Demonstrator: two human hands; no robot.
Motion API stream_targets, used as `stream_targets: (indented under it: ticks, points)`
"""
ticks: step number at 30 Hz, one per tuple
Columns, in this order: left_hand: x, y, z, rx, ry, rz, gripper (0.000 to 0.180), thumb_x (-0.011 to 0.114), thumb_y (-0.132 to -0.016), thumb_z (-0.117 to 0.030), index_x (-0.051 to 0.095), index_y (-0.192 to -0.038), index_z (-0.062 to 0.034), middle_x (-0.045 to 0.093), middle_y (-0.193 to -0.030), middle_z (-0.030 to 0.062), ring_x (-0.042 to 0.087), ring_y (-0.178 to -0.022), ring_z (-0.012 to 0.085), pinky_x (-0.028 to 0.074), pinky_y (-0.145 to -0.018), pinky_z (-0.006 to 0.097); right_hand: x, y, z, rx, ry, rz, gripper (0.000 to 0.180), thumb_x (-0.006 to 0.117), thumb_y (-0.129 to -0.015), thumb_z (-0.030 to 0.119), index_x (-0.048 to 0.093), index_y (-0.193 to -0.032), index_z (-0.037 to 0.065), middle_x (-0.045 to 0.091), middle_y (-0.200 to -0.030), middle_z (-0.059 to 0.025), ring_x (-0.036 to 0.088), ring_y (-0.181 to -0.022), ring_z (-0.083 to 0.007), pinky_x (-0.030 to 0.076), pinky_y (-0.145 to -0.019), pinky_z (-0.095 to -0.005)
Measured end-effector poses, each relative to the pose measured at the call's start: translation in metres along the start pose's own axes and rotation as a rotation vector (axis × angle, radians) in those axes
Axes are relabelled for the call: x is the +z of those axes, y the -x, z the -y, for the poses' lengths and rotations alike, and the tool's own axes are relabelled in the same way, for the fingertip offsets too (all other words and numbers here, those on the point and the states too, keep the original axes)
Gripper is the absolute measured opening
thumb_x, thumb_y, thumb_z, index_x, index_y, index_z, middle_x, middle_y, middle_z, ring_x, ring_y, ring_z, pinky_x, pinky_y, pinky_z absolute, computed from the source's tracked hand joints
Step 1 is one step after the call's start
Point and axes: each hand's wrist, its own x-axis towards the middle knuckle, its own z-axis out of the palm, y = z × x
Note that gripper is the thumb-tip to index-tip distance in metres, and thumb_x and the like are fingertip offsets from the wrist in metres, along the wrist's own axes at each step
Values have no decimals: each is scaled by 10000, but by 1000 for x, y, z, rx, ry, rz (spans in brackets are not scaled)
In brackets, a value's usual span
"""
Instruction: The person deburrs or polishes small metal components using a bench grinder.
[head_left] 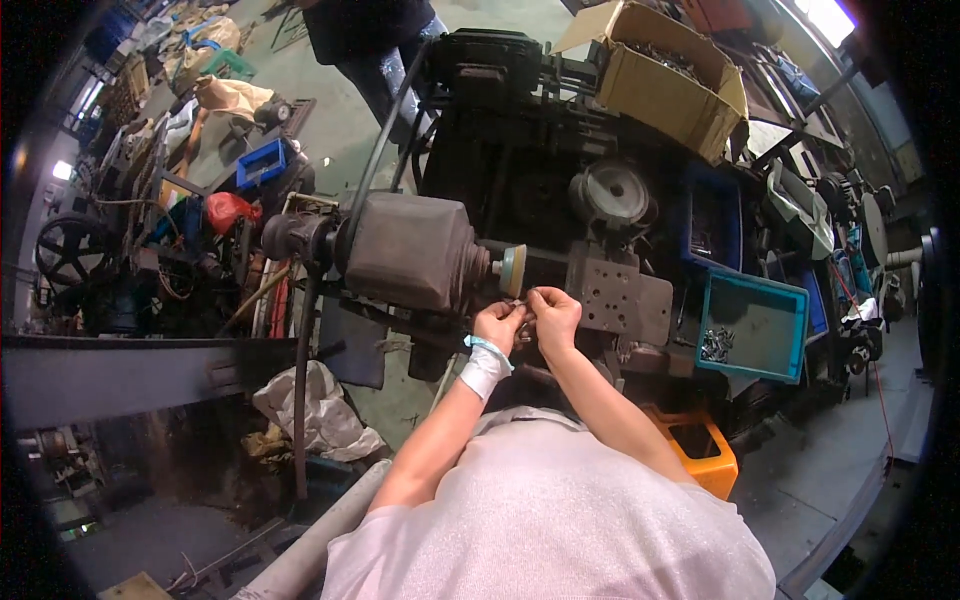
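My left hand (497,325) and my right hand (553,310) are close together, pinching a small metal part (527,303) between their fingertips. They hold it just below a round buffing wheel (513,270) on the shaft of a grey motor (410,250). The left wrist wears a white wrap with a light blue band. The part itself is mostly hidden by my fingers.
A teal tray (755,325) with small metal pieces stands to the right, an orange bin (700,445) below it. A cardboard box (665,80) of parts sits at the back. Another person's legs (385,60) stand behind the machine. Cluttered crates and bags lie left.
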Motion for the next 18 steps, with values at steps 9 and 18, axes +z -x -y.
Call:
stream_targets:
  ticks: [9,18]
  points:
    - [-20,8,-1,-401,385,279,198,559,-797,-280,533,-792,-84,508,-602,-14,479,-452,99,386,-370,233,-18,14,20,-27,-144,274,110,560,-759,17,621,-849,0,593,-690,-22,505,-561,-65,383,-505,-173]
    - [-19,-4,17,-67,162,147,155,601,-775,-197,582,-791,-44,539,-622,-16,472,-443,66,381,-376,205,-13,11,11,88,-39,179,122,584,-752,71,594,-837,-16,565,-656,-9,509,-551,-66,400,-452,-186]
